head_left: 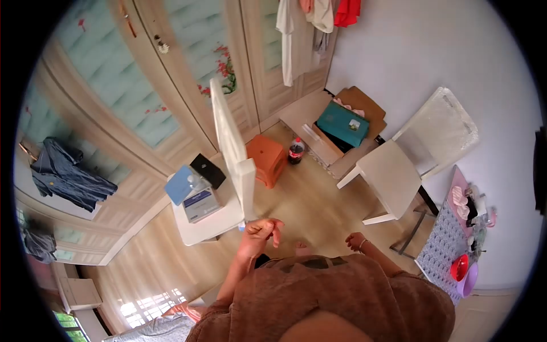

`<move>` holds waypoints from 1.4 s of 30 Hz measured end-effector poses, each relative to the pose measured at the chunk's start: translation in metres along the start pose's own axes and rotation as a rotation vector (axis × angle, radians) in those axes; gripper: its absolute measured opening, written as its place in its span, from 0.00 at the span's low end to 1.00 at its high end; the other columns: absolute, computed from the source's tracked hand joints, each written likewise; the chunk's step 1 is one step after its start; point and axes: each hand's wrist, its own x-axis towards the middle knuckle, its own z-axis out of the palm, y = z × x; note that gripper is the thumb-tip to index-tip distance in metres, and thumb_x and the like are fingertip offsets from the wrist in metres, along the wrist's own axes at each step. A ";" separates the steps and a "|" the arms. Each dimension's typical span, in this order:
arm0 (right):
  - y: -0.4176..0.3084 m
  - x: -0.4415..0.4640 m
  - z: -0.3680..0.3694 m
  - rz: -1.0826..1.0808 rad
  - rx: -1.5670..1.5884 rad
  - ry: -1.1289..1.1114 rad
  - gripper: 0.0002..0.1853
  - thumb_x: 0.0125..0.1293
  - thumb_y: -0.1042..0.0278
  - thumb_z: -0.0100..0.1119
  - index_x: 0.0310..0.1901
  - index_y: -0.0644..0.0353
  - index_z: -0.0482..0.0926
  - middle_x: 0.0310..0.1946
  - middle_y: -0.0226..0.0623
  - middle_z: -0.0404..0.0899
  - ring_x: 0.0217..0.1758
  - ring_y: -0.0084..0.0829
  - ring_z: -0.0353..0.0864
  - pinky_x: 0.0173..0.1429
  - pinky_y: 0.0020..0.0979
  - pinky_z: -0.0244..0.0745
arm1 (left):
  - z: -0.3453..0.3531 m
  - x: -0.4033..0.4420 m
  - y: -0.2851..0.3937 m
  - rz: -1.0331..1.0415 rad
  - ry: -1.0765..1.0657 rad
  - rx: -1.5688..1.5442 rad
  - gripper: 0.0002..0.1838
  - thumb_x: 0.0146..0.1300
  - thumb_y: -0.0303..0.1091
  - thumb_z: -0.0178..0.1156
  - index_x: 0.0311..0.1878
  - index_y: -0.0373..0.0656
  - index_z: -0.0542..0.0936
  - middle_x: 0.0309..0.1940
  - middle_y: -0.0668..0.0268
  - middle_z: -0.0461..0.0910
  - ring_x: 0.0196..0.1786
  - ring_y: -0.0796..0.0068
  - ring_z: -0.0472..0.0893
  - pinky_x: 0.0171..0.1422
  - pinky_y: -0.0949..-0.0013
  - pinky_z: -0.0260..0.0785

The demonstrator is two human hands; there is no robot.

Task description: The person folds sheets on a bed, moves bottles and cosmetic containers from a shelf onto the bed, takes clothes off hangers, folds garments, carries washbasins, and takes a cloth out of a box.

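My left hand is raised in front of my body, beside the lower end of a white chair's backrest. Its fingers are curled in towards the thumb, and no object shows in them. My right hand, with a bracelet at the wrist, hangs over the floor with loosely bent fingers slightly apart, holding nothing visible. On the seat of the chair lie a white and blue box, a light blue flat item and a black box.
An orange stool and a cola bottle stand behind the chair. Further back are a teal box and cardboard. At right stand another white chair and a patterned table with bowls. Wardrobe doors line the left.
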 end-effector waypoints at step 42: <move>-0.311 0.273 -0.168 -0.246 -0.668 -0.574 0.05 0.51 0.74 0.48 0.27 0.61 0.75 0.17 0.33 0.73 0.15 0.25 0.69 0.16 0.27 0.63 | 0.020 0.187 -0.014 -0.181 0.599 1.424 0.09 0.55 0.34 0.46 0.34 0.44 0.75 0.31 0.63 0.73 0.37 0.63 0.72 0.38 0.65 0.65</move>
